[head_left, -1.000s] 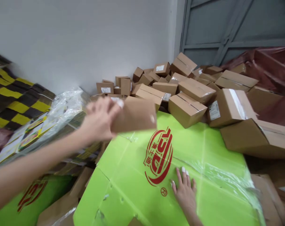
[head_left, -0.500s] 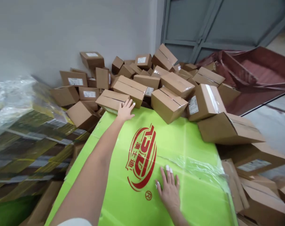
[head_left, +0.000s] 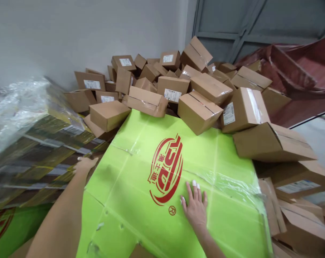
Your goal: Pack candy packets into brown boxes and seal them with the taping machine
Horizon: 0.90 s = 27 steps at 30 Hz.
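A big bright green flattened carton (head_left: 141, 200) with a red logo lies tilted in front of me, partly wrapped in clear film. My right hand (head_left: 196, 209) rests flat on it beside the logo, fingers stretched out, holding nothing. My left hand (head_left: 84, 165) reaches down past the green carton's left edge; its fingers curl downward and are partly hidden, and nothing shows in them. A small brown box (head_left: 108, 114) lies at the green carton's upper left corner, apart from both hands.
A heap of several taped brown boxes (head_left: 200, 111) with white labels fills the corner against the white wall. Film-wrapped yellow and black flat cartons (head_left: 30, 143) are stacked left. Dark red sheeting (head_left: 299, 75) lies right, before a grey door. More brown boxes sit lower right.
My left hand carried a brown box forward, set it on the pile, then drew back to the green carton's left edge. My right hand stayed flat on the carton. The view shifted.
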Motion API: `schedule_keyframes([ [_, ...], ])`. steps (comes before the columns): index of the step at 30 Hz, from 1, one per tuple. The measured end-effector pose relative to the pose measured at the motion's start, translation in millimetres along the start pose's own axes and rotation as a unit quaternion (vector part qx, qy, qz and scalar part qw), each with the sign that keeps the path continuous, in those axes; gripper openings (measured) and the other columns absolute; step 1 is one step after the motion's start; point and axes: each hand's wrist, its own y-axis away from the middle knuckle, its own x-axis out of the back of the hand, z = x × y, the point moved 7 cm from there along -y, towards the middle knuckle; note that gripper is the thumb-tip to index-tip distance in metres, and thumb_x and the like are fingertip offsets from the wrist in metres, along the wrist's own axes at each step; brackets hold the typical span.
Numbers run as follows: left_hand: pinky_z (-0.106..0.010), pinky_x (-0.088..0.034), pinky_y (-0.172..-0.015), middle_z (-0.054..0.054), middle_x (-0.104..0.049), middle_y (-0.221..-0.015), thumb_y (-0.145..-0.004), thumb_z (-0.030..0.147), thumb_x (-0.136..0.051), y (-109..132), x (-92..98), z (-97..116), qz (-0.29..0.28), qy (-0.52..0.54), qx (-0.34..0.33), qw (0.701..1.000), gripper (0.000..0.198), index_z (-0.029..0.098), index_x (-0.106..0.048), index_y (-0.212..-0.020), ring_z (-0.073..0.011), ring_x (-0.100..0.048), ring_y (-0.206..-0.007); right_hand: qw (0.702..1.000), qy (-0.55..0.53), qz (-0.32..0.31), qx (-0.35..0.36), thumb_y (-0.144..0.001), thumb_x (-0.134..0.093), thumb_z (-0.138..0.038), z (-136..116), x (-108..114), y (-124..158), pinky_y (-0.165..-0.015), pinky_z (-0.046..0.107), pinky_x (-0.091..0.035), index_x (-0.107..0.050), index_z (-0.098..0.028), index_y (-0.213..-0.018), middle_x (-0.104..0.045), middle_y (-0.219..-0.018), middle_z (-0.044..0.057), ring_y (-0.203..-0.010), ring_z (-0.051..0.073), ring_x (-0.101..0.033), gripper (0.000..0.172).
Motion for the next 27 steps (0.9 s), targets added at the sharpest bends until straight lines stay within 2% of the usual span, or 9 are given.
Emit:
schedule_keyframes([
  [2, -0.064, -0.046, -0.104, -0.038, -0.038, -0.152, -0.087, 0.049, -0.052, 7, 12.0, 24, 0.064, 0.039, -0.044, 0.996, 0.094, -0.005, -0.017, -0.156, -0.0504, -0.043, -0.141, 1.0, 0.002, -0.003, -0.002, -0.101, -0.035, -0.058, 0, 0, -1, -0.125, 0.067, -0.016, -0.034, -0.026, -0.161, -0.03, -0.168, 0.01, -0.156, 0.035, -0.024, 0.068],
  [5, -0.053, -0.032, -0.122, -0.034, -0.018, -0.164, -0.089, 0.048, -0.054, 37, 46.7, 131, 0.158, 0.108, -0.257, 0.947, 0.095, -0.004, -0.015, -0.158, -0.043, -0.022, -0.155, 1.0, 0.008, 0.0, 0.002, -0.101, -0.034, -0.057, 0, 0, -1, -0.125, 0.067, -0.017, -0.034, -0.025, -0.161, -0.028, -0.169, 0.011, -0.156, 0.036, -0.025, 0.068],
  [10, -0.051, -0.018, -0.127, -0.02, -0.006, -0.172, -0.09, 0.045, -0.059, 102, 103.6, 325, 0.181, 0.109, -0.479, 0.852, 0.089, 0.012, -0.019, -0.162, -0.0356, -0.009, -0.16, 1.0, 0.025, 0.013, 0.0, -0.101, -0.036, -0.058, 2, -5, 2, -0.124, 0.068, -0.018, -0.03, -0.029, -0.162, -0.027, -0.169, 0.009, -0.156, 0.036, -0.025, 0.068],
  [12, -0.055, -0.009, -0.128, -0.013, -0.002, -0.173, -0.092, 0.042, -0.057, 118, 115.5, 379, 0.188, 0.097, -0.531, 0.82, 0.082, 0.018, -0.023, -0.162, -0.033, -0.004, -0.16, 0.999, 0.034, 0.016, -0.003, -0.101, -0.038, -0.058, 3, -7, 3, -0.124, 0.068, -0.019, -0.027, -0.032, -0.163, -0.028, -0.169, 0.007, -0.156, 0.036, -0.025, 0.068],
  [14, -0.059, 0.0, -0.127, -0.011, -0.003, -0.174, -0.092, 0.041, -0.054, 121, 111.5, 412, 0.168, 0.078, -0.553, 0.812, 0.078, 0.018, -0.025, -0.161, -0.0315, -0.001, -0.161, 0.999, 0.045, 0.018, 0.001, -0.101, -0.039, -0.057, 3, -9, 4, -0.124, 0.068, -0.02, -0.024, -0.033, -0.163, -0.028, -0.169, 0.007, -0.156, 0.036, -0.026, 0.069],
  [17, -0.063, -0.002, -0.127, -0.017, -0.02, -0.17, -0.093, 0.044, -0.052, 105, 74.4, 412, 0.08, 0.047, -0.506, 0.858, 0.08, 0.013, -0.025, -0.161, -0.0344, -0.01, -0.159, 0.999, 0.05, 0.012, 0.004, -0.101, -0.041, -0.056, 1, -9, 4, -0.123, 0.068, -0.02, -0.02, -0.033, -0.164, -0.026, -0.17, 0.007, -0.155, 0.037, -0.026, 0.07],
  [20, -0.056, -0.019, -0.126, -0.019, -0.027, -0.168, -0.091, 0.046, -0.054, 91, 40.6, 360, 0.088, 0.066, -0.446, 0.888, 0.084, 0.012, -0.024, -0.161, -0.0358, -0.022, -0.156, 0.999, 0.036, 0.005, 0.001, -0.101, -0.04, -0.055, 0, -7, 3, -0.124, 0.068, -0.018, -0.017, -0.034, -0.164, -0.025, -0.17, 0.006, -0.156, 0.037, -0.025, 0.07],
  [24, -0.053, -0.021, -0.127, -0.015, -0.031, -0.167, -0.093, 0.047, -0.051, 77, 24.6, 286, 0.112, 0.087, -0.432, 0.891, 0.073, 0.018, -0.032, -0.158, -0.0322, -0.025, -0.155, 1.0, 0.011, 0.01, 0.003, -0.102, -0.04, -0.054, -3, -3, 2, -0.124, 0.068, -0.018, -0.015, -0.032, -0.164, -0.023, -0.171, 0.007, -0.156, 0.037, -0.025, 0.07],
  [27, -0.051, -0.027, -0.126, -0.016, -0.039, -0.162, -0.09, 0.047, -0.057, 64, 29.3, 270, 0.064, 0.123, -0.419, 0.898, 0.07, 0.02, -0.041, -0.152, -0.0317, -0.035, -0.151, 1.0, -0.004, 0.015, 0.006, -0.102, -0.04, -0.052, -6, -2, 1, -0.122, 0.071, -0.019, -0.018, -0.031, -0.164, -0.026, -0.17, 0.008, -0.155, 0.039, -0.026, 0.069],
])
